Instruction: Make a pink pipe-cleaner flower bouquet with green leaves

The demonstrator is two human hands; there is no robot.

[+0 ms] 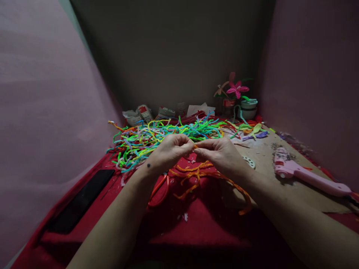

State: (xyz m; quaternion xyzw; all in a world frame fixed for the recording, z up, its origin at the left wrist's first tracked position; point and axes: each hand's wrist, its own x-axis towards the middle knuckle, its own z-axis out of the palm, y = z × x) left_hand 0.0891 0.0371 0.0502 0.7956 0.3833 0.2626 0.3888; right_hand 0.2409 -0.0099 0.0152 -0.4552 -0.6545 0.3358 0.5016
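Observation:
My left hand [175,149] and my right hand [220,151] meet at the middle of the view, both closed in a pinch. Between their fingertips shows a small bit of orange pipe cleaner [195,147], gripped from both sides. Below the hands, more orange fuzzy stems [198,173] spread over the red cloth, one curving off to the right under my right forearm. Scissors with red handles [159,190] lie just under my left wrist. How the orange piece is bent is hidden by the fingers.
A pile of multicoloured pipe cleaners [146,140] lies behind the hands. A black phone [82,200] rests at left. On the cardboard [263,160] at right lie a pink glue gun [308,173] and a white perforated disc [249,162]. Fuzzy flowers [238,89] and a pot [248,108] stand behind.

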